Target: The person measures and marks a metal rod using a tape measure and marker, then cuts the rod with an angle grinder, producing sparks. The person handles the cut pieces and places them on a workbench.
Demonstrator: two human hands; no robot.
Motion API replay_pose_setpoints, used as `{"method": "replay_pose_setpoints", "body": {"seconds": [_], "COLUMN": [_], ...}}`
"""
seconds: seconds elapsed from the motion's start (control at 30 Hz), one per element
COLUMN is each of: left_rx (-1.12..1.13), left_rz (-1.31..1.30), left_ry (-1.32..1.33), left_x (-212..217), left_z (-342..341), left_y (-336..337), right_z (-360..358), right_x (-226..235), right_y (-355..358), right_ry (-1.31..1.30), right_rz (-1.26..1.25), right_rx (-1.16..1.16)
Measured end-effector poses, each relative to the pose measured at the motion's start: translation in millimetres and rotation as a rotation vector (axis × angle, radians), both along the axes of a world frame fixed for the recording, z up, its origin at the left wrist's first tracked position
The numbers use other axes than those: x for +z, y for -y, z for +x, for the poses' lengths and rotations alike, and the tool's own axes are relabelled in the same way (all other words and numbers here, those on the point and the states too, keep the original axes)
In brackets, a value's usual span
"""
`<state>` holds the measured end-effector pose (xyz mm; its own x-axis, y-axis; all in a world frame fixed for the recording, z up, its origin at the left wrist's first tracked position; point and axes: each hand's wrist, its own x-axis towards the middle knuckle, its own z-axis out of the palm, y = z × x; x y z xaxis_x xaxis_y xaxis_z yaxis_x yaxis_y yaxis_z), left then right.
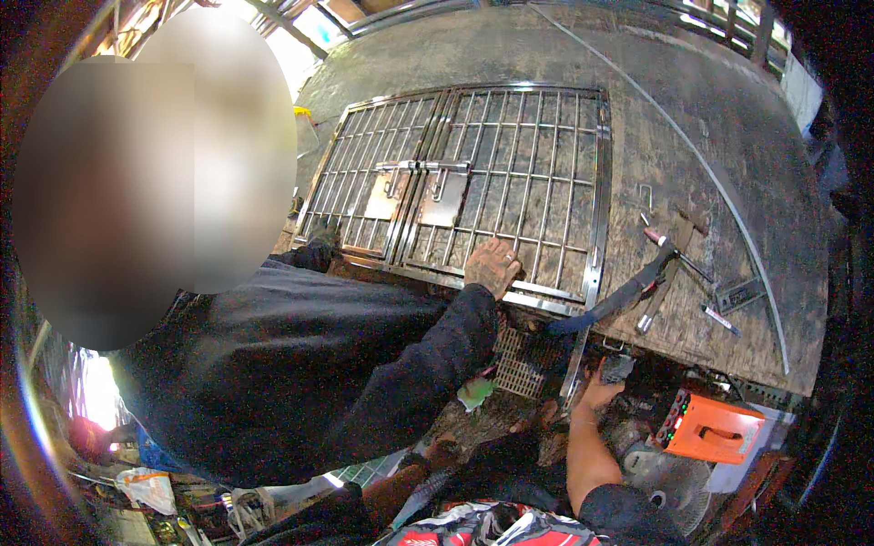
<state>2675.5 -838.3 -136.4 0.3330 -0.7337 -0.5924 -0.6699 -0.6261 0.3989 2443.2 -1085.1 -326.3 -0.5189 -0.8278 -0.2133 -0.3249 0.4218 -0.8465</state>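
A steel grille [473, 182] of polished bars lies flat on a worn, stained workbench [728, 164], with two small square plates and handles set near its middle; a co-worker in a dark long-sleeved top leans over it from the left, one hand [492, 263] spread flat on the bars at the grille's near edge and the other, in a dark glove [320, 238], resting at its left corner. The person's own right hand [601, 387] comes up from the lower edge on a bare forearm and sits just below the bench's front edge, near the grille's right corner; its fingers seem curled round a small dark object [619, 367], though the view is too dim to say what that is; the left hand is not seen. On the bench to the right lie a long curved metal strip [728, 205], a dark cable [624, 296] and a few small tools; an orange machine [710, 428] stands below the bench, just right of the hand.
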Motion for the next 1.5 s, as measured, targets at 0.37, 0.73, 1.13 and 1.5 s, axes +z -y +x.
{"method": "replay_pose_setpoints", "body": {"seconds": [0.37,0.73,1.13,1.5], "left_rx": [0.208,-0.063,0.436,0.393], "left_rz": [0.25,-0.655,-0.143,-0.039], "left_ry": [-0.335,-0.859,0.432,0.438], "left_x": [21.8,244.2,160.1,84.0], "left_z": [-79.2,-67.8,278.4,414.2], "left_y": [-76.0,236.0,579.6,617.0], "right_z": [-19.1,-201.0,-325.3,-271.6], "right_x": [15.5,72.6,153.1,198.3], "right_y": [12.8,8.2,9.9,85.1], "right_ry": [-0.177,-0.267,0.06,0.087], "right_rz": [0.396,0.269,0.953,0.98], "right_rx": [0.25,1.121,0.392,0.307]}}
